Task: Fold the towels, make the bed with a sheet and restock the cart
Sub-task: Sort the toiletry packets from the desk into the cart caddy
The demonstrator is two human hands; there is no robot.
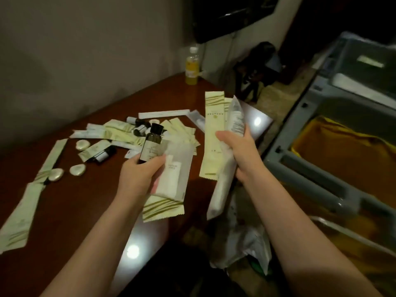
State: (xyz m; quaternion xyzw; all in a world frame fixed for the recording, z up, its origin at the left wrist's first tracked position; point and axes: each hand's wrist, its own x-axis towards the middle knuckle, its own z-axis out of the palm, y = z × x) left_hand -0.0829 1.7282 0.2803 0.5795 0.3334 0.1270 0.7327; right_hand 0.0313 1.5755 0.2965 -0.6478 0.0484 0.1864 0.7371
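My left hand [140,172] grips a small dark toiletry bottle [151,144] together with pale amenity packets [171,179] above the table's front edge. My right hand [240,151] holds a bunch of long cream and white sachets [214,133] upright, just right of the left hand. A pile of more packets, small dark bottles and wrapped round soaps [132,131] lies on the reddish wooden table [75,206]. The grey housekeeping cart [334,108] stands to the right, with a yellow bag [342,155] in its well.
A plastic bottle of yellow liquid [192,66] stands at the table's far corner by the wall. Long green-striped sachets [19,219] lie along the table's left side. A crumpled white plastic bag [244,239] sits on the floor between table and cart. A dark screen [231,16] hangs above.
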